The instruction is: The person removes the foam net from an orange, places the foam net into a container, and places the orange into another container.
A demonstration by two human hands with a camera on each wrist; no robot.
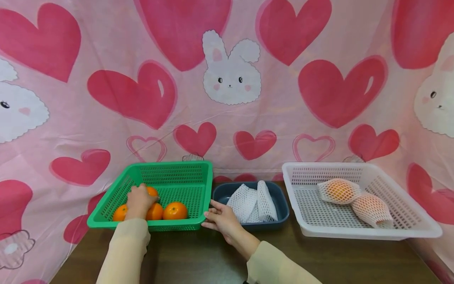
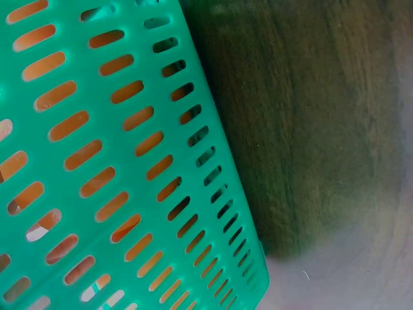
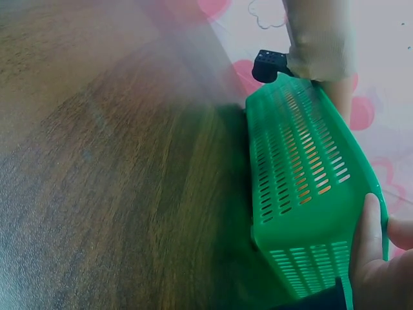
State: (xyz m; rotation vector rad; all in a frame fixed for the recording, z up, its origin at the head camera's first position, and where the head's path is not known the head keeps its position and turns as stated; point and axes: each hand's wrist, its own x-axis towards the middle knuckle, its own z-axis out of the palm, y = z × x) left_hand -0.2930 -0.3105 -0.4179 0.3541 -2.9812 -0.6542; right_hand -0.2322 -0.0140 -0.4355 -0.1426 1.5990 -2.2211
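Observation:
My left hand reaches into the green plastic basket and grips an orange, its fingers curled over the fruit and partly covering it. Three more oranges lie around that hand, one orange to its left, one at its wrist, and another orange to the right. With its thumb and fingers, my right hand pinches the basket's front right rim, thumb and finger on either side of the wall in the right wrist view. The basket wall hides the left hand in the left wrist view.
A dark blue tray with white foam fruit nets stands right of the green basket. Farther right, a white basket holds two netted fruits. All sit on a brown wooden table before a pink curtain.

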